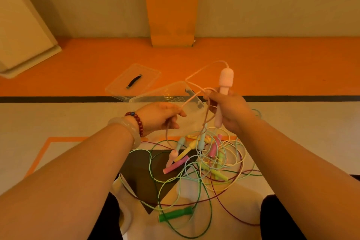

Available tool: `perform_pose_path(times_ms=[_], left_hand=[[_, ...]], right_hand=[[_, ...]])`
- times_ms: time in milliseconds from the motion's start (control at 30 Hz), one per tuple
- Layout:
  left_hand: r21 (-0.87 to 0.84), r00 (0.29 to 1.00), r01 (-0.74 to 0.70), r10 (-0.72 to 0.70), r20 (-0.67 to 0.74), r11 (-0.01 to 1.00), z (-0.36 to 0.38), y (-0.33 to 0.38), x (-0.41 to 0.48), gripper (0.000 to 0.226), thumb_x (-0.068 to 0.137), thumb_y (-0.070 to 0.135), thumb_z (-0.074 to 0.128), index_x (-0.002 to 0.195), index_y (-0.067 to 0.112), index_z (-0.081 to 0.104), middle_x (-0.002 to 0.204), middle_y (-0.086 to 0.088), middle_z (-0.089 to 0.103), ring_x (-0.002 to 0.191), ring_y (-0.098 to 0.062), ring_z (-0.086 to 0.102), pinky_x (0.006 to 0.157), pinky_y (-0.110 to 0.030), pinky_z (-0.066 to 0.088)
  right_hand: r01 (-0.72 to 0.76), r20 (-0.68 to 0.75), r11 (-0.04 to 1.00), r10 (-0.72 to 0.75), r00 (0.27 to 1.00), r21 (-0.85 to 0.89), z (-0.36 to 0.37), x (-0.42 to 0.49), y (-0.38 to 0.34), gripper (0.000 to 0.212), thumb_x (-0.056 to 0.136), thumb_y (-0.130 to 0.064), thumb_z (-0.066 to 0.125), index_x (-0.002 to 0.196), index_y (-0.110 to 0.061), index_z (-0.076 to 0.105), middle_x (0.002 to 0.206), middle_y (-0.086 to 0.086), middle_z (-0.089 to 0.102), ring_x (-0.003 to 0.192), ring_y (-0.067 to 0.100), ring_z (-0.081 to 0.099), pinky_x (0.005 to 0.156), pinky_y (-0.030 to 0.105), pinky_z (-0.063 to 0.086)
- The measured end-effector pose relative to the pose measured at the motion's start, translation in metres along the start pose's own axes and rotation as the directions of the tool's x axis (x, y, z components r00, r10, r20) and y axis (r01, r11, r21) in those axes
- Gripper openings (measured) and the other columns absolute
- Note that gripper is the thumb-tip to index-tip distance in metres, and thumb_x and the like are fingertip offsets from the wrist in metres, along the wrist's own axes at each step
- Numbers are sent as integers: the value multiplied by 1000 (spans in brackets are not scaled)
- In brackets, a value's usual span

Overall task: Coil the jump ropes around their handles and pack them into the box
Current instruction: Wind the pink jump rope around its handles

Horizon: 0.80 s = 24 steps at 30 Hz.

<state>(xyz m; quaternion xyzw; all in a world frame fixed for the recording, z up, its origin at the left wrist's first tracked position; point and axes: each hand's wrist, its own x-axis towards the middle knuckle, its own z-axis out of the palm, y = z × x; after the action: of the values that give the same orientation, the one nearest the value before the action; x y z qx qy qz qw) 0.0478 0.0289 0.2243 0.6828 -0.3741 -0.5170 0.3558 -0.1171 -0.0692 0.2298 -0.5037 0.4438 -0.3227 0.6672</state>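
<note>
With long axis on 12–6 o'clock, pink handle (225, 82) is gripped by right hand (229, 111); cord (191, 98) is pinched by left hand (159, 115) at 9 o'clock.

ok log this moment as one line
step: coiling pink rope | right hand: grips pink handle upright | left hand: pinches pink rope | box: open, lid beside | other ropes: tangled on floor

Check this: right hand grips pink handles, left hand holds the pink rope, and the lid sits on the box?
Only the lid is wrong: the head view shows it lying on the floor behind the box. The right hand grips pink handles, the left hand the pink rope.
</note>
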Motion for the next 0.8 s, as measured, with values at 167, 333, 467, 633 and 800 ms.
perform_pose_path(times_ms=[167, 333, 467, 633, 800], left_hand=[[244, 964, 9, 56, -259, 970, -16, -3, 1, 25, 100, 27, 45, 86, 24, 66, 69, 3, 45, 53, -13, 34, 49, -24, 32], [267, 967, -39, 103, -231, 963, -2, 3, 0, 23, 98, 27, 50, 87, 20, 69, 64, 4, 45, 49, -12, 33, 46, -23, 30], [271, 972, -61, 119, -201, 961, 7, 4, 4, 26, 98, 25, 47, 90, 17, 71, 73, -2, 54, 59, -18, 40, 53, -26, 34], [425, 949, -63, 186, -255, 903, 7, 5, 7, 27, 98, 31, 49, 90, 18, 72, 66, -5, 50, 55, -16, 42, 51, -24, 33], [784, 973, 129, 76, -219, 607, -9, -2, 10, 29, 98, 25, 50, 107, 6, 70, 98, -10, 67, 85, -21, 60, 71, -27, 46]], right_hand=[[2, -58, 796, -47, 997, -605, -13, 5, 11, 9, 92, -19, 61, 92, -11, 58, 89, 11, 60, 82, 23, 56, 72, 36, 45], [103, -55, 786, -172, 984, -609, 0, -1, 13, 27, 92, -41, 59, 106, -20, 49, 87, 1, 57, 82, 23, 58, 74, 42, 50], [219, 88, 776, -209, 974, -591, 8, -9, 8, 41, 95, -47, 50, 132, -38, 34, 89, -4, 55, 76, 17, 55, 71, 42, 53], [160, 72, 807, -145, 987, -569, 10, -8, 13, 52, 94, -56, 45, 138, -31, 38, 91, -7, 52, 73, 17, 51, 62, 33, 45], [155, -3, 890, -173, 985, -429, -1, -2, 3, 19, 97, -35, 50, 97, -18, 58, 81, 4, 58, 67, 15, 53, 61, 29, 44]])
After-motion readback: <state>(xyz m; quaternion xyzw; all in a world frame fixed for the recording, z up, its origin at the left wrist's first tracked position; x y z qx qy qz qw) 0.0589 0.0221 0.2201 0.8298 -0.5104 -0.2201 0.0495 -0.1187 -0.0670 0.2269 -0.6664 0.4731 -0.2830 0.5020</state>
